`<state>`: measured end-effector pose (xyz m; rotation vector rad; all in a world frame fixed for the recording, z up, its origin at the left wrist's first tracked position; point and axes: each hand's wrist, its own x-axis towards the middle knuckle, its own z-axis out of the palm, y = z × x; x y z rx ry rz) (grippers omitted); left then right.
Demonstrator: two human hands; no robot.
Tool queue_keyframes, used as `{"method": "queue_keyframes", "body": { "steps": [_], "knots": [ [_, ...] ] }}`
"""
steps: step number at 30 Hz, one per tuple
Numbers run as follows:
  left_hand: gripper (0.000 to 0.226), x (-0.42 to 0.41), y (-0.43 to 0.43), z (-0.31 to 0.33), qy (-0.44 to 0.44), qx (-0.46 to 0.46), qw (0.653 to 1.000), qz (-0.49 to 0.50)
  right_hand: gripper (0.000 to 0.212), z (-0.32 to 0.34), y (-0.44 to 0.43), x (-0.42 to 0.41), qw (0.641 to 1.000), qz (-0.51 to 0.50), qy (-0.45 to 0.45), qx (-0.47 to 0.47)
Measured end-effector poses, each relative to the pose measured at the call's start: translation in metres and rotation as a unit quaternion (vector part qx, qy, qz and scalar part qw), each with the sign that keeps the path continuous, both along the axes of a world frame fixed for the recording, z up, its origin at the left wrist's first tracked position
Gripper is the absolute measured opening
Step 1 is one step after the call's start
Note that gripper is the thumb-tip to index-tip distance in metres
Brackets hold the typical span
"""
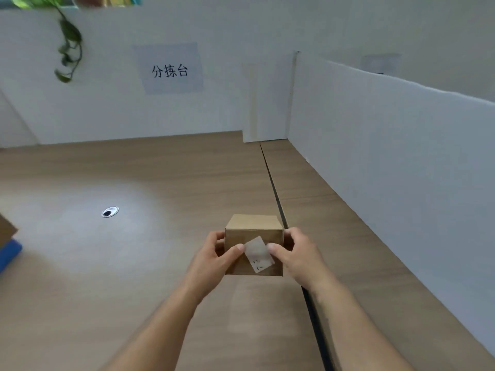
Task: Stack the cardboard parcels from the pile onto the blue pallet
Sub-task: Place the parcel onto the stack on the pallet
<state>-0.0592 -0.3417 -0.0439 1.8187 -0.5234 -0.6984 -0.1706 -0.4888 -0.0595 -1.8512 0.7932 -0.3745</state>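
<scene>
A small cardboard parcel (253, 223) with a white label on its near face is held above the wooden table, near the middle of the view. My left hand (218, 257) grips its left side, thumb on the near face. My right hand (293, 253) grips its right side, thumb beside the label. A corner of the blue pallet (9, 253) shows at the far left edge, with the edge of another cardboard parcel (5, 231) on it. The pile is out of view.
The wooden table (134, 183) has a metal cable hole (110, 211) at left and a dark seam (276, 194) running past the parcel. White partition walls (388, 143) close the back and right. A paper sign (170, 69) and a hanging plant (69, 41) are on the back wall.
</scene>
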Motion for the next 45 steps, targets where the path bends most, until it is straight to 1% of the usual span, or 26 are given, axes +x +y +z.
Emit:
{"method": "queue_keyframes", "body": {
  "steps": [1,4,5,7,9,11,17,22,25,28,29,32,35,39,43,45],
  "knots": [
    [0.026,-0.003,0.015,0.002,0.0,-0.003,1.0,0.014,0.026,0.002,0.014,-0.002,1.0,0.014,-0.006,-0.001],
    [0.027,-0.015,0.064,0.005,-0.011,-0.005,0.998,0.068,0.047,0.01,0.062,-0.009,0.996,0.08,-0.034,0.009],
    [0.027,-0.019,0.08,0.005,-0.014,-0.011,0.996,0.083,0.048,0.012,0.079,-0.011,0.994,0.096,-0.043,0.009],
    [0.023,-0.026,0.114,0.006,-0.015,-0.016,0.994,0.106,0.037,0.017,0.111,-0.014,0.991,0.118,-0.062,0.018],
    [0.019,-0.032,0.146,0.005,-0.019,-0.019,0.991,0.129,0.022,0.021,0.14,-0.015,0.989,0.127,-0.078,0.005],
    [0.017,-0.038,0.178,0.006,-0.027,-0.02,0.989,0.147,0.016,0.02,0.166,-0.014,0.987,0.14,-0.076,-0.009],
    [0.028,-0.055,0.267,0.018,-0.058,-0.061,0.979,0.186,0.021,0.026,0.246,-0.006,0.974,0.203,-0.099,-0.013],
    [0.023,-0.059,0.333,0.029,-0.085,-0.086,0.969,0.216,0.025,0.035,0.306,0.004,0.962,0.241,-0.128,-0.027],
    [0.026,-0.058,0.372,0.035,-0.103,-0.086,0.963,0.235,0.025,0.042,0.343,0.012,0.954,0.261,-0.148,-0.023],
    [0.034,-0.056,0.411,0.041,-0.124,-0.078,0.955,0.259,0.041,0.049,0.381,0.023,0.946,0.281,-0.161,-0.028],
    [0.036,-0.054,0.424,0.043,-0.129,-0.078,0.951,0.27,0.042,0.051,0.394,0.027,0.943,0.29,-0.163,-0.029],
    [0.036,-0.046,0.463,0.05,-0.132,-0.083,0.937,0.312,0.038,0.06,0.432,0.044,0.933,0.313,-0.176,-0.032],
    [0.037,-0.033,0.498,0.056,-0.139,-0.079,0.927,0.339,0.04,0.067,0.467,0.065,0.924,0.335,-0.183,-0.037],
    [0.041,-0.008,0.546,0.064,-0.148,-0.076,0.91,0.381,0.042,0.075,0.514,0.103,0.908,0.374,-0.187,-0.015],
    [0.041,0.025,0.595,0.07,-0.156,-0.075,0.888,0.426,0.032,0.078,0.561,0.153,0.887,0.418,-0.198,0.015],
    [0.04,0.042,0.62,0.072,-0.161,-0.077,0.878,0.445,0.031,0.08,0.586,0.18,0.877,0.438,-0.197,0.029]
  ]
}}
